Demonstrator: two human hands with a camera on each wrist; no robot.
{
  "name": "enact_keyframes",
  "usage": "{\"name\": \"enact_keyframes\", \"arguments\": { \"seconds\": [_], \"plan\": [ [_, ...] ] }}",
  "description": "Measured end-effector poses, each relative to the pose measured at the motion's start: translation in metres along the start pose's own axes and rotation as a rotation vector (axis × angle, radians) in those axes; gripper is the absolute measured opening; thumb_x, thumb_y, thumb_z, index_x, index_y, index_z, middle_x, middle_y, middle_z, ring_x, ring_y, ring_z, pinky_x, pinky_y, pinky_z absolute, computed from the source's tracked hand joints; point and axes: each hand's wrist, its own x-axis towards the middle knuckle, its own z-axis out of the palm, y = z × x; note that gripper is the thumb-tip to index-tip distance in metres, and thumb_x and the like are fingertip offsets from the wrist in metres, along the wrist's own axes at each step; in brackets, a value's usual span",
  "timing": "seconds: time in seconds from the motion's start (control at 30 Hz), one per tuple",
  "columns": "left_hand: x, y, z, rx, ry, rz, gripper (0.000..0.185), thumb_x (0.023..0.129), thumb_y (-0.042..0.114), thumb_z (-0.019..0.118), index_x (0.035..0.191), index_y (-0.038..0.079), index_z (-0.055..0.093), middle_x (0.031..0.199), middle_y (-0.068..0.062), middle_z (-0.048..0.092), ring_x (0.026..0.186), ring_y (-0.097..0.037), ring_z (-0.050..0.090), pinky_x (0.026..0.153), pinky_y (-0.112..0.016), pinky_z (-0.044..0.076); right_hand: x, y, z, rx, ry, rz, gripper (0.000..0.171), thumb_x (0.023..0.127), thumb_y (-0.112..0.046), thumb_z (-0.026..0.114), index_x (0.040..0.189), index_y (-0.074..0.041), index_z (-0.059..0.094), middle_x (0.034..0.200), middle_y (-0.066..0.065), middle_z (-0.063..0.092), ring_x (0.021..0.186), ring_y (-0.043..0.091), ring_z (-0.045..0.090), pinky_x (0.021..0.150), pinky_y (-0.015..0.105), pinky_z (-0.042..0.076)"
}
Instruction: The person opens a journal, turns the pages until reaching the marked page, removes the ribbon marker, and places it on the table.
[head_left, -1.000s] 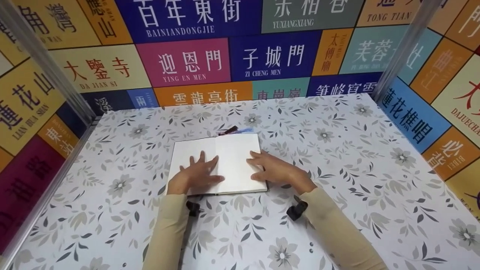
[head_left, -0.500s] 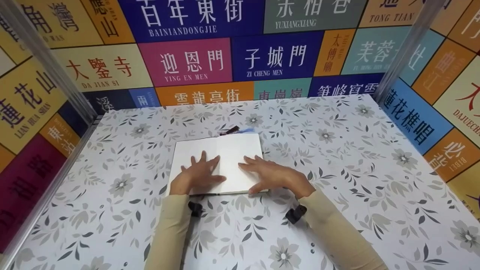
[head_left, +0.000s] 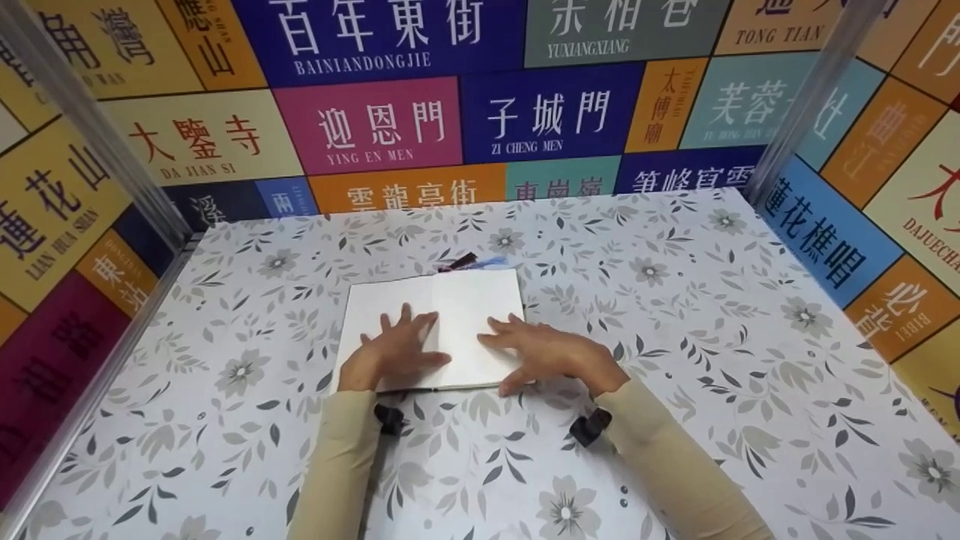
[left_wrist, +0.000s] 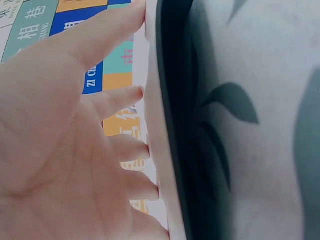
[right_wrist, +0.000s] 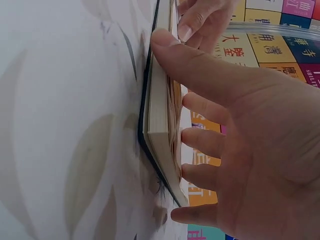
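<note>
An open notebook [head_left: 469,300] with blank white pages and a dark cover lies flat on the table. My left hand [head_left: 397,349] rests on its left page with fingers spread, the fingertips touching the paper in the left wrist view. Over the right page is my right hand [head_left: 551,349], its fingers spread and fairly straight. In the right wrist view the thumb [right_wrist: 200,62] of that hand lies against the notebook's near edge, on the page block [right_wrist: 159,100]. The other fingertips reach the page surface. Dark and blue ribbon ends [head_left: 480,262] stick out behind the notebook's top edge.
The table [head_left: 675,360] carries a grey floral cover. Behind and to both sides stand panels [head_left: 375,124] with coloured blocks and large characters. Metal posts [head_left: 802,105] mark the corners. Each wrist wears a small black device [head_left: 591,426].
My right hand has slid left, further onto the right page, and its thumb has moved down to the notebook's near edge. The left hand stays in place.
</note>
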Motion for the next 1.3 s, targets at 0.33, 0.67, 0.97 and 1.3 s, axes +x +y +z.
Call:
{"name": "enact_keyframes", "arguments": {
  "seconds": [0.33,0.67,0.97,1.3],
  "plan": [
    [-0.001,0.001,0.0,-0.027,-0.012,-0.006,0.083,0.094,0.052,0.062,0.161,0.026,0.02,0.167,-0.023,-0.007,0.15,-0.056,-0.008,0.11,-0.083,0.0,-0.001,0.002,-0.003,0.005,-0.012,-0.043,0.086,0.084,-0.035,0.079,0.156,-0.018,0.035,0.169,0.008,0.014,0.157,0.035,0.006,0.128,0.052,0.012],
    [-0.001,0.002,-0.001,-0.021,-0.023,-0.019,0.083,0.094,0.054,0.061,0.162,0.027,0.019,0.167,-0.022,-0.008,0.151,-0.054,-0.009,0.112,-0.082,-0.001,-0.004,0.008,-0.01,0.046,-0.057,-0.101,0.089,0.082,-0.023,0.083,0.156,-0.012,0.035,0.169,0.012,0.013,0.157,0.037,0.006,0.127,0.053,0.015],
    [-0.001,0.002,0.0,-0.01,-0.021,-0.021,0.083,0.095,0.054,0.06,0.161,0.027,0.02,0.168,-0.022,-0.007,0.151,-0.054,-0.008,0.111,-0.082,0.001,-0.005,0.01,-0.012,0.06,-0.081,-0.106,0.085,0.086,-0.027,0.078,0.157,-0.014,0.034,0.169,0.011,0.012,0.157,0.037,0.003,0.128,0.053,0.013],
    [-0.001,0.0,0.0,-0.013,-0.019,-0.011,0.083,0.094,0.054,0.06,0.161,0.026,0.02,0.168,-0.023,-0.006,0.151,-0.055,-0.007,0.111,-0.083,0.002,-0.003,-0.007,0.0,-0.03,0.024,0.012,0.092,0.082,-0.041,0.081,0.158,-0.021,0.033,0.168,0.008,0.019,0.157,0.033,0.013,0.126,0.06,0.012]
  ]
}}
